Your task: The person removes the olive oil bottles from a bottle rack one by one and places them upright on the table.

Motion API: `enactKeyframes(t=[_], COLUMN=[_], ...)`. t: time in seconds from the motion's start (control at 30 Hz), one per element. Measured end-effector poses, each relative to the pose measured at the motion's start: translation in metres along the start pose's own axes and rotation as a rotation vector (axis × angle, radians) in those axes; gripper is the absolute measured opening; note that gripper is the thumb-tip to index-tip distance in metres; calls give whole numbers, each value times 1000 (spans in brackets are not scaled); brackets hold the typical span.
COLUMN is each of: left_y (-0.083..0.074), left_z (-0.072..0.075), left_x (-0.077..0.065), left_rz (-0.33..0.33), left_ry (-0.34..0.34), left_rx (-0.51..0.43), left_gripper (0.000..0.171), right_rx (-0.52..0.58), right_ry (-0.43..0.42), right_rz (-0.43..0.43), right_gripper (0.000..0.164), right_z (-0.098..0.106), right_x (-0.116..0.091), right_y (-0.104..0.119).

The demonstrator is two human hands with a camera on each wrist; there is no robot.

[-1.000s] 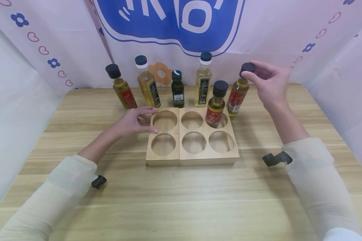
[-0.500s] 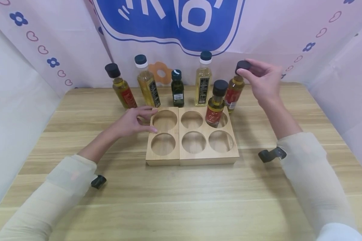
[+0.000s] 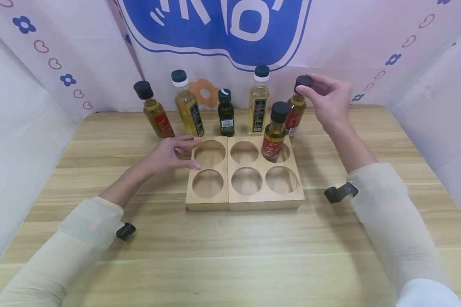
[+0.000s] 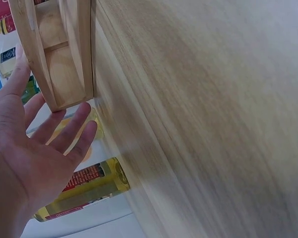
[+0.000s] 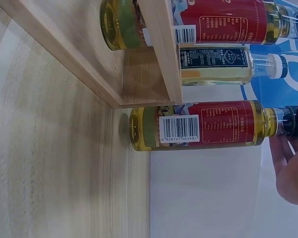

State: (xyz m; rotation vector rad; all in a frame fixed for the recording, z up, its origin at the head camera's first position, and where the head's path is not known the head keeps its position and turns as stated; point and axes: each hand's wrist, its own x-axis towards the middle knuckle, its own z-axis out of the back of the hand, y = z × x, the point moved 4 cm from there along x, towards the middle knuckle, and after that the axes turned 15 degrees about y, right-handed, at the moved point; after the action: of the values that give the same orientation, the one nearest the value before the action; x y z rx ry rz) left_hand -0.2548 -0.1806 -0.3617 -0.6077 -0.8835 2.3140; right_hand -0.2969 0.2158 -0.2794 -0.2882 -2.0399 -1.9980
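My right hand (image 3: 332, 102) pinches the black cap of an olive oil bottle with a red label (image 5: 203, 126), upright behind the back right corner of the wooden rack (image 3: 266, 204). In the right wrist view its base is beside the rack's end. Another red-label oil bottle (image 3: 273, 143) stands in the rack's back right hole and partly hides the held one in the head view. At the rack's left end, my left hand (image 3: 169, 155) touches the wood with spread, nearly straight fingers (image 4: 78, 118), its thumb along the side.
Behind the rack stand a red-label oil bottle (image 3: 158, 117), two tall clear oil bottles with dark caps (image 3: 188, 108) (image 3: 258, 106), and a small dark green bottle (image 3: 226, 115). A printed cloth (image 3: 100, 51) hangs at the back edge of the wood-grain table (image 3: 230, 260).
My right hand has moved left and slightly back with the olive oil bottle, bringing it behind the bottle in the rack. The left hand and the rack stay in place.
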Motion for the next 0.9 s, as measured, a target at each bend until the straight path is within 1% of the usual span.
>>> enactKeyframes(t=[0.1,0.23,0.33,0.57,0.9], left_y=[1,1,1,-1,0], left_z=[0,-1,-1,0,-1], left_x=[0,0,0,-1,0], left_rz=[8,15,9,-3,-1], left_ry=[7,11,8,-1,4], left_rx=[-2,-12,-23,-23,-36], left_gripper=[71,71,70,68,68], right_rx=[-5,-6,-6,-17,5], right_ry=[5,13,17,18,26], right_rz=[-17,-9,-2,-23,-32], right_gripper=[41,39,38,41,36], right_z=[-1,-3,-4,-7,-9], right_x=[2,5,7,12,17], right_y=[-2,-5,-6,-8,-14])
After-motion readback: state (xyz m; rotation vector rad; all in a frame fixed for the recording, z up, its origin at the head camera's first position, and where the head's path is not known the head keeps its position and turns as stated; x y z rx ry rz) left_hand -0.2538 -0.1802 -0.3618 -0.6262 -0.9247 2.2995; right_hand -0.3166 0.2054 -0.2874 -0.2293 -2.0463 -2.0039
